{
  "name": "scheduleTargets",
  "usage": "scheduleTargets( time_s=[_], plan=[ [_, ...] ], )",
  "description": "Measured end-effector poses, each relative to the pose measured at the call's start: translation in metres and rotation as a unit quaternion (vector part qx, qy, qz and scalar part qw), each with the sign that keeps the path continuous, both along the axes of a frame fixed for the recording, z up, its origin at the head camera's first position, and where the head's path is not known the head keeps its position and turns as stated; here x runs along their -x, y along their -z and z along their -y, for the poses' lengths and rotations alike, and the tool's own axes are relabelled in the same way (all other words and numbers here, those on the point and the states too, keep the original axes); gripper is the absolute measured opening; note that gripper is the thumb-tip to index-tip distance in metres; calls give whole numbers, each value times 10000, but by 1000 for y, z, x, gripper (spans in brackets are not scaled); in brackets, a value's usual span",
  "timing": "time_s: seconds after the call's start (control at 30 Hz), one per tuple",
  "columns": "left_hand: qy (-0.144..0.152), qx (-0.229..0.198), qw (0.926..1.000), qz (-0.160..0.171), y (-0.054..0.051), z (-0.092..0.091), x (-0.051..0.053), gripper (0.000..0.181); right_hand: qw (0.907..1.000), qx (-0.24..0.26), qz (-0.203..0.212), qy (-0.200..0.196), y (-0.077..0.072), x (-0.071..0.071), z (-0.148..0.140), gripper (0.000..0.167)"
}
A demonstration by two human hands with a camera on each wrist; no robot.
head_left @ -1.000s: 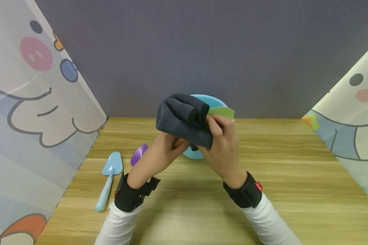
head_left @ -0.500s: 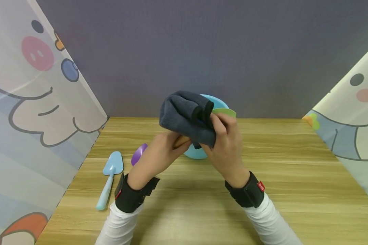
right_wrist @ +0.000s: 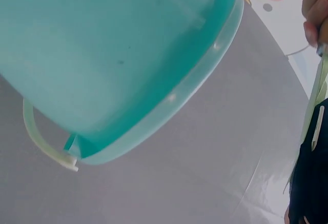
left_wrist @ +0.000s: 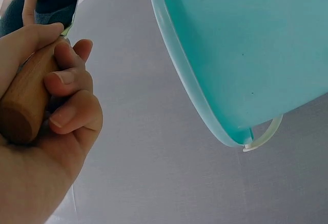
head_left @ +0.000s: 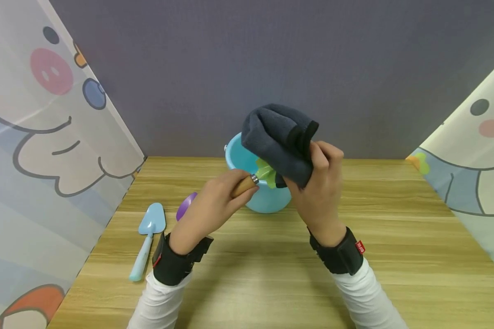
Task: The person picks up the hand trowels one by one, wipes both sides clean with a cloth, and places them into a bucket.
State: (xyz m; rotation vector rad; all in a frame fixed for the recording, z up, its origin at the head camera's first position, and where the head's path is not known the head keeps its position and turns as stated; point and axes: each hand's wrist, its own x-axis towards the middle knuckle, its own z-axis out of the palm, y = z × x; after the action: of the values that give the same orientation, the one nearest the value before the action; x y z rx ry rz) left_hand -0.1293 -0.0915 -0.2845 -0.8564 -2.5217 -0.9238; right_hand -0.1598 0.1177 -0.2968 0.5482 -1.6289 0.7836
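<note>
My left hand (head_left: 218,196) grips the wooden handle (left_wrist: 28,88) of a hand trowel with a light-green blade (head_left: 265,172). In the left wrist view the fingers curl round that handle. A folded dark grey-blue cloth (head_left: 277,137) with black edging hides most of the blade. My right hand (head_left: 319,187) holds the cloth by its near right side; in the right wrist view the dark cloth (right_wrist: 310,167) lies against the green blade. Behind and below both hands stands a light-blue bucket (head_left: 267,201), its mouth partly covered by the cloth.
On the wooden table (head_left: 374,256), a light-blue trowel (head_left: 146,244) lies at the left. A purple object (head_left: 185,206) shows partly beyond my left forearm. A grey wall (head_left: 189,91) rises at the back, with cartoon-printed sheets (head_left: 33,114) along the sides.
My right hand and the cloth have moved right and slightly up, away from the left hand. The trowel's neck and the bucket's left rim now show. The left hand has barely moved.
</note>
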Motion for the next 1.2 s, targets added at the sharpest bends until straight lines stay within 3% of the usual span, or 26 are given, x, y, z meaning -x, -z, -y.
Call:
scheduleTargets(
  time_s=[0.43, 0.83, 0.97, 1.2],
  plan=[
    [-173, 76, 9997, 169, 0, 1, 1, 16, 9981, 507, 286, 196, -5, 5, -13, 48],
    [-473, -191, 9982, 327, 4, 3, 8, 29, 9952, 818, 395, 367, -7, 8, -25, 45],
    [-687, -97, 9975, 166, 3, 3, 10, 34, 9945, 910, 369, 375, -9, 9, -26, 46],
    [-1242, 208, 9903, -582, 5, 5, 17, 34, 9944, 934, 376, 320, -13, 11, -25, 45]
  ],
)
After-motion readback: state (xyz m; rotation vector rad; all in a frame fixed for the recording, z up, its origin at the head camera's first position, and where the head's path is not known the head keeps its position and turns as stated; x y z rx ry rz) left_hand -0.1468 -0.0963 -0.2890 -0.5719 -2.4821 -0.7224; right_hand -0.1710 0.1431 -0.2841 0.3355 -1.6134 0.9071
